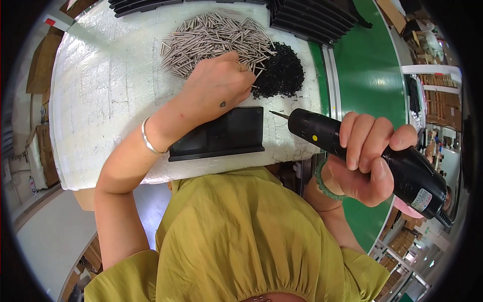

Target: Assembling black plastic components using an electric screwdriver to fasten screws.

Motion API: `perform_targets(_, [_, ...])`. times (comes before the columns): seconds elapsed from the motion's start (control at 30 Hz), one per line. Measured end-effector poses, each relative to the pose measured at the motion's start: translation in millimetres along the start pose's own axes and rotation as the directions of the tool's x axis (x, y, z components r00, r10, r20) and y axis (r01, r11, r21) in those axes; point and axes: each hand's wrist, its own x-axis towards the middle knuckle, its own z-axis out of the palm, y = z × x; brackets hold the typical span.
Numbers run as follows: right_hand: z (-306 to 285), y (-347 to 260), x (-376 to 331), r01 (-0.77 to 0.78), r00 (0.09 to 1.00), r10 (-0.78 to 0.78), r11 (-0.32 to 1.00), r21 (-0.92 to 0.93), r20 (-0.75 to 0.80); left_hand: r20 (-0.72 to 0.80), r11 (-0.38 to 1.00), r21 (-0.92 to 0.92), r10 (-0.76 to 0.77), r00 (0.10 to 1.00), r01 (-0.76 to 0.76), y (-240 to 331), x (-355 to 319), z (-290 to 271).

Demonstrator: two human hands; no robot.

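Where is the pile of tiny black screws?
In the head view, the black screw pile sits top centre on the white foam pad, right of the metal pins, touching the left hand.

We see our own body from above. We wear a loose blouse (226, 236) of olive-yellow colour, with short sleeves and small gathers at the lower edge. On the wrist of our left hand (216, 90) there is a thin silver bangle (147, 138), a ring sits on one finger, and a small dark heart mark is on its back. Our right hand (362, 161) has a bracelet of green beads (324, 183) around the wrist.
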Motion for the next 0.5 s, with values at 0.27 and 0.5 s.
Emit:
perform_targets(0.27, [6.1,13.3,4.7,0.031,0.999,-0.032,0.999,0.042,0.010,0.040,0.997,0.077,-0.013,0.999,0.009,-6.1,0.4,15.3])
perform_targets(0.5, [5.7,9.1,-0.7,-0.007,0.999,0.008,1.000,0.016,-0.039,-0.085,0.964,-0.235,-0.150,0.985,0.127,2.4,-12.1,-17.1])
